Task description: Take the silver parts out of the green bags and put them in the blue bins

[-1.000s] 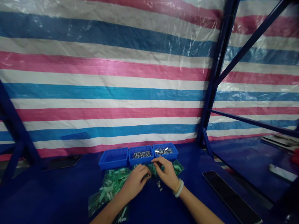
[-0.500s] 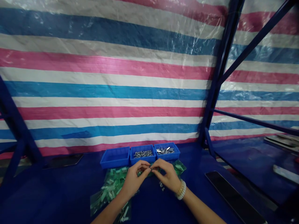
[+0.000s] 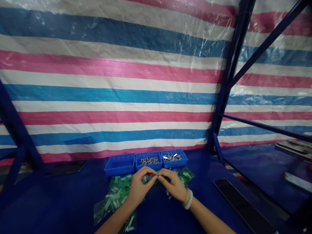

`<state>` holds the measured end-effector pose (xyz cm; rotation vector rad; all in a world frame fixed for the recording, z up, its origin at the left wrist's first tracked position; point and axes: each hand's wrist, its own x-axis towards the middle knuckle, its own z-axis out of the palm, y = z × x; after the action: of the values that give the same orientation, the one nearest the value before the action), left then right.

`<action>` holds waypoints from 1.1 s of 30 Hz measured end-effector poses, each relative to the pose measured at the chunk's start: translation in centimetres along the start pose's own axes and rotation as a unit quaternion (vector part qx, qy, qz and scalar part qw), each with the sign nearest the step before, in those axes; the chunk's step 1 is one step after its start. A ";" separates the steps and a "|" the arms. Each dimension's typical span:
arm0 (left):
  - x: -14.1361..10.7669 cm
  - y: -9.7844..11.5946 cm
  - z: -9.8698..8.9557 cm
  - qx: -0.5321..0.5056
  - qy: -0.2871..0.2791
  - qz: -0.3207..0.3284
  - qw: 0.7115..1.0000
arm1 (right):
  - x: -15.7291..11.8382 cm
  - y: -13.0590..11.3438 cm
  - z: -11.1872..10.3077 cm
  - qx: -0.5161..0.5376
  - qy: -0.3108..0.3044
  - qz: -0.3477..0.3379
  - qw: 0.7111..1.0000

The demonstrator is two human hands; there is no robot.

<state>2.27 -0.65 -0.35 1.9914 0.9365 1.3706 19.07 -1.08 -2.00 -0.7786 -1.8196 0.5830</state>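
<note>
My left hand (image 3: pixel 141 184) and my right hand (image 3: pixel 172 184) meet at the fingertips, both pinched on a tiny part (image 3: pixel 156 174) too small to name. A beaded bracelet (image 3: pixel 188 199) circles my right wrist. Beside and beneath my left hand lie clear bags of green and pale pieces (image 3: pixel 116 196). More green packets (image 3: pixel 185 175) show behind my right hand. A few small metal pieces (image 3: pixel 168 194) rest on the blue table just below my right palm.
Behind my hands stand three blue bins: a left one (image 3: pixel 120 164) with nothing visible inside, a middle one (image 3: pixel 149 160) of small metal parts, a right one (image 3: pixel 174 158) of metal pieces. A long black slab (image 3: pixel 245 204) lies right; a dark flat object (image 3: pixel 65 168) lies left. Blue posts (image 3: pixel 223 87) flank the table.
My right hand's fingers have shifted slightly around the tiny part. Both hands stay in nearly the same place, fingertips still together.
</note>
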 end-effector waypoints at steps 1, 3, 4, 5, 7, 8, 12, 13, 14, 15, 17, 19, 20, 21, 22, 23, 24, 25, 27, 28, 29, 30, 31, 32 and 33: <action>0.4 0.1 -0.1 0.023 0.001 0.025 0.999 | 0.1 0.1 0.0 0.011 -0.006 -0.005 1.000; 1.7 0.2 -0.4 0.062 0.010 0.069 0.996 | 0.2 0.3 -0.2 0.031 0.002 -0.008 0.999; 2.7 0.2 -0.7 0.080 0.020 0.087 0.993 | 0.2 0.5 -0.4 0.037 0.013 -0.002 0.999; 3.7 0.0 -0.9 0.100 0.030 0.103 0.989 | 0.2 0.8 -0.5 0.041 0.027 0.008 0.999; 5.7 -0.4 -1.5 0.148 0.039 0.120 0.981 | 0.3 1.3 -0.9 0.044 0.066 0.038 0.996; 6.4 -0.6 -1.6 0.175 0.032 0.120 0.977 | 0.4 1.5 -1.2 0.044 0.089 0.055 0.993; 5.6 -1.2 -0.6 0.251 -0.084 0.093 0.960 | 0.6 1.9 -1.9 0.046 0.164 0.100 0.980; 4.6 -1.2 0.0 0.256 -0.137 0.090 0.953 | 0.6 1.9 -2.0 0.045 0.171 0.102 0.979; 3.5 -1.1 0.6 0.254 -0.199 0.091 0.942 | 0.6 1.8 -2.0 0.045 0.176 0.102 0.978; 2.4 -1.1 1.3 0.250 -0.243 0.093 0.932 | 0.6 1.7 -2.1 0.043 0.178 0.099 0.978; 0.7 -1.1 2.4 0.245 -0.293 0.094 0.919 | 0.6 1.5 -2.0 0.037 0.178 0.090 0.979; -0.2 -1.3 3.1 0.243 -0.312 0.089 0.914 | 0.6 1.4 -2.0 0.032 0.180 0.080 0.980; -0.4 -1.3 3.3 0.241 -0.317 0.085 0.913 | 0.6 1.4 -1.9 0.030 0.180 0.076 0.980; -0.4 -1.4 3.3 0.239 -0.319 0.081 0.914 | 0.6 1.4 -1.9 0.029 0.183 0.074 0.980; -0.3 -1.4 3.2 0.236 -0.316 0.076 0.916 | 0.6 1.4 -1.9 0.028 0.184 0.072 0.980; -0.1 -1.5 3.0 0.232 -0.308 0.068 0.920 | 0.6 1.4 -1.9 0.025 0.186 0.072 0.980; 0.1 -1.4 2.7 0.227 -0.293 0.056 0.927 | 0.6 1.4 -1.8 0.022 0.187 0.071 0.980; 0.3 -1.3 2.4 0.220 -0.271 0.038 0.936 | 0.6 1.4 -1.8 0.017 0.187 0.068 0.980; 0.7 -1.1 1.6 0.179 -0.215 -0.009 0.960 | 0.6 1.2 -1.6 0.000 0.181 0.055 0.982; 0.9 -0.9 1.1 0.138 -0.186 -0.034 0.972 | 0.5 1.0 -1.4 -0.010 0.173 0.044 0.984; 1.1 -0.8 0.7 0.084 -0.159 -0.059 0.982 | 0.4 0.8 -1.3 -0.019 0.161 0.030 0.986; 1.2 -0.8 0.3 0.024 -0.139 -0.083 0.986 | 0.4 0.6 -1.1 -0.026 0.146 0.013 0.989; 1.2 -0.7 -0.1 -0.036 -0.126 -0.104 0.986 | 0.3 0.3 -1.0 -0.029 0.129 -0.003 0.991; 1.2 -0.7 -0.4 -0.088 -0.116 -0.123 0.982 | 0.2 0.1 -0.9 -0.027 0.111 -0.019 0.993; 1.2 -0.7 -0.7 -0.127 -0.110 -0.138 0.976 | 0.1 -0.1 -0.8 -0.021 0.093 -0.032 0.995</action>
<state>1.75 0.80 0.01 1.7062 0.8496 1.0358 19.73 -1.05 -1.58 -0.7747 -1.6833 0.4177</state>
